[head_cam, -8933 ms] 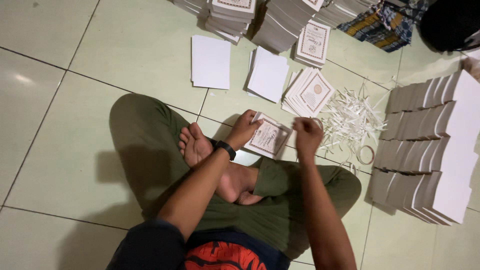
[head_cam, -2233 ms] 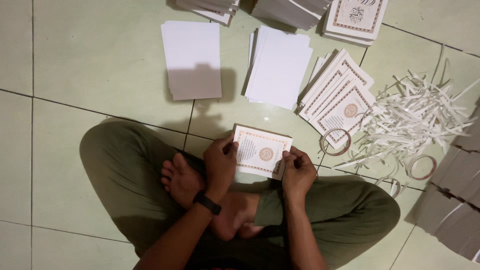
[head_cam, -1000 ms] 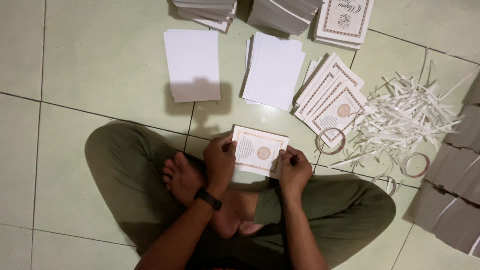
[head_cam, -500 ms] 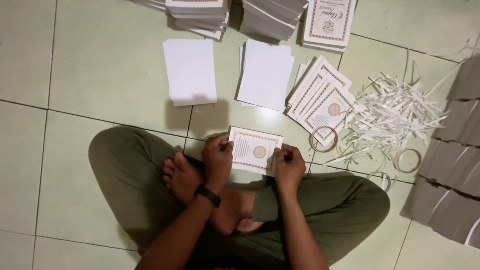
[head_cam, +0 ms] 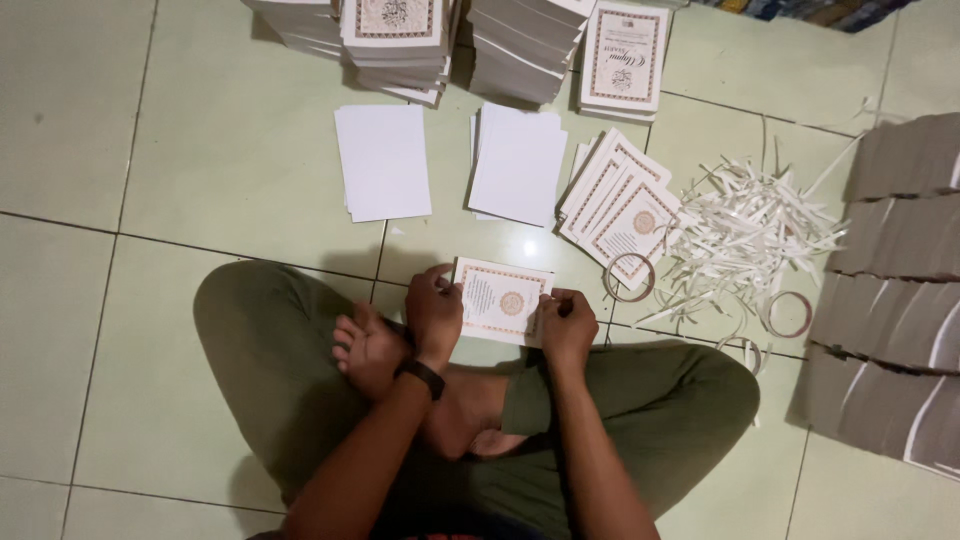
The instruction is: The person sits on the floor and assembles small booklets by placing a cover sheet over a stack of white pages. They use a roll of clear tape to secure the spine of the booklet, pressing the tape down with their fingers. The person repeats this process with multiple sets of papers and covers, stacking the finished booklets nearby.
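A: Barely anything moved since half a second back, the white rectangular card with the orange border (head_cam: 503,300) stays on the floor by the crossed legs.

B: Yep, left hand (head_cam: 434,312) pinches its left edge, right hand (head_cam: 567,328) grips the right. Fanned matching cards (head_cam: 622,205) and white paper strips (head_cam: 745,235) lie beyond.

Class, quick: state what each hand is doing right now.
Left hand: closed on the left edge of the printed card.
Right hand: closed on the card's right edge.
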